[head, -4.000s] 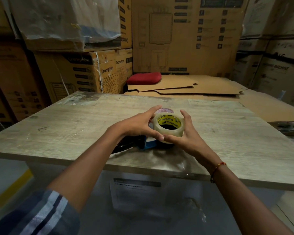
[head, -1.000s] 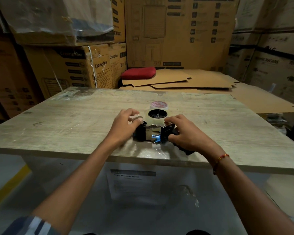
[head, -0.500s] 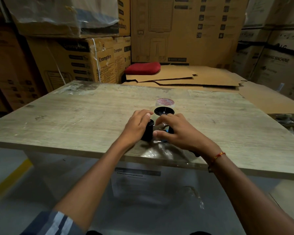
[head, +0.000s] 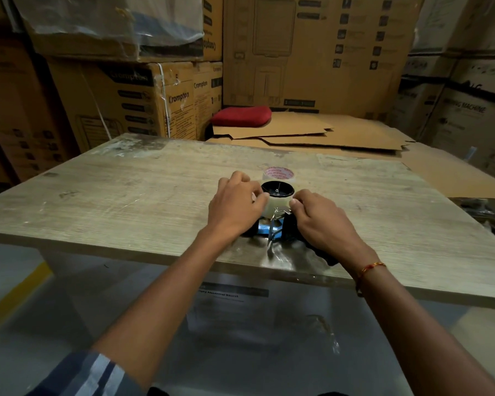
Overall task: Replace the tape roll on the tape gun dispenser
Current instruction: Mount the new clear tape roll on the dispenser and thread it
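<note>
Frame centre: tape gun (head: pixel 272 228) lay flat on counter (head: pixel 126 201), new roll (head: pixel 277 205) seated on hub. My left hand (head: pixel 235 208) pinched roll edge, probably hunting tape end; right hand (head: pixel 320 224) gripped handle, steadying. Old roll (head: pixel 278 173) just behind.

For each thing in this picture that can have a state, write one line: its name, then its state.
tape gun dispenser: lying on the table, held from both sides.
clear tape roll: seated on the dispenser's black hub.
red-printed tape roll: lying flat behind the dispenser, untouched.
left hand: fingers curled against the clear roll.
right hand: gripping the dispenser, thumb at the roll.
red cushion: lying on flattened cardboard.
</note>
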The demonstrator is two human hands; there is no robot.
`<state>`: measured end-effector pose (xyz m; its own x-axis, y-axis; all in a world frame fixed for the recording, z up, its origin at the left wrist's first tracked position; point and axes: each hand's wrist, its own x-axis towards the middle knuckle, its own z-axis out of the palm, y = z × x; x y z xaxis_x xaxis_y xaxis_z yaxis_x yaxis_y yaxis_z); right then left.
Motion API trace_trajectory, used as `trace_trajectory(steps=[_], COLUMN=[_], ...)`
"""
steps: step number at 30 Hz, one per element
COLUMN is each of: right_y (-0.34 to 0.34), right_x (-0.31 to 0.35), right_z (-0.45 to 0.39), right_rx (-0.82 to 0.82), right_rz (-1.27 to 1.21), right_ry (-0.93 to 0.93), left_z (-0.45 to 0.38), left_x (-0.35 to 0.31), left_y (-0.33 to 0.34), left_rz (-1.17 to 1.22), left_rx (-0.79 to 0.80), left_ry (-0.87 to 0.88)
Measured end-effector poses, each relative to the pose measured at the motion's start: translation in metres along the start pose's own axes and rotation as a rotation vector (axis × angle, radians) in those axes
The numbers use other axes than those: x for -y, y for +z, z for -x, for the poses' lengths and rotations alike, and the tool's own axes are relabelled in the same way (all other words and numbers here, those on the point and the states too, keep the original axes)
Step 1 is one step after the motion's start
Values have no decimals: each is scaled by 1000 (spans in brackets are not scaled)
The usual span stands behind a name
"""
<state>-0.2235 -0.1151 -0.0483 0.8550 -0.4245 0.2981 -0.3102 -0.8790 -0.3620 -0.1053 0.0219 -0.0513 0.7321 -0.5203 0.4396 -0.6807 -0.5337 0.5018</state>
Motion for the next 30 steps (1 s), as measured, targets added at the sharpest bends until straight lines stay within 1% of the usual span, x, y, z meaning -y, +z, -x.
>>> trace_trajectory(steps=[4, 7, 12, 18, 20, 22, 25, 30], right_y=[-4, -3, -3, -2, -3, -2, 0, -1], right_x=[2, 3, 2, -1, 2, 4, 5, 6], right_z=[1, 1, -1, -2, -3, -4, -5, -7], right_rx=[-10, -5, 9, 9, 71, 143, 164, 226], right_rz=[7, 12, -3, -51, -34, 48, 115, 106], right_ry=[-16, -20, -32, -84, -121, -133, -71, -23], left_z=[-4, -7, -7, -3, -2, -2, -3, 1], left_x=[-11, -18, -27, -19, -18, -17, -13, -10], left_y=[4, 11, 19, 18, 17, 16, 13, 8], left_rz=[-317, -403, -305, -246, -228, -210, -179, -120], left_rx=[114, 127, 88, 75, 86, 108, 131, 151], left_ry=[6, -25, -137, -112, -106, -91, -57, -2])
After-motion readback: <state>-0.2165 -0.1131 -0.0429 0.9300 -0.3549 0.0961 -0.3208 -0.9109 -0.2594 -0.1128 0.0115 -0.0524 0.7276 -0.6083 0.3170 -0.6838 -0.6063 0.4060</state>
